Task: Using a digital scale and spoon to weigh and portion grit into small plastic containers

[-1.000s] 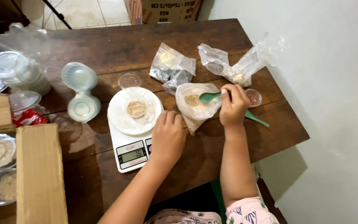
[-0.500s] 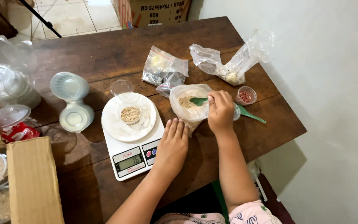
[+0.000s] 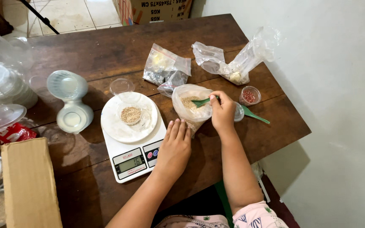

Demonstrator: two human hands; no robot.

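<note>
My right hand (image 3: pixel 222 112) grips a green spoon (image 3: pixel 200 102) whose bowl dips into an open clear plastic bag of pale grains (image 3: pixel 190 106). My left hand (image 3: pixel 175 145) lies flat, fingers together, on the wooden table (image 3: pixel 106 46), touching the bag's lower edge and the right side of a white digital kitchen scale (image 3: pixel 136 158). On the scale rests a white plate (image 3: pixel 114 126) carrying a small clear cup of grains (image 3: pixel 130 114).
A second green spoon (image 3: pixel 256 116) and a small cup of red bits (image 3: pixel 249 96) lie right of my hand. Two more plastic bags (image 3: pixel 165 69) (image 3: pixel 233 63) sit behind. Stacked clear cups (image 3: pixel 70 101), lids (image 3: pixel 3 86) and a cardboard box (image 3: pixel 28 185) fill the left.
The view has shifted slightly. My right hand has pushed the green spoon a little deeper into the grain bag; my left hand stays flat beside the scale.
</note>
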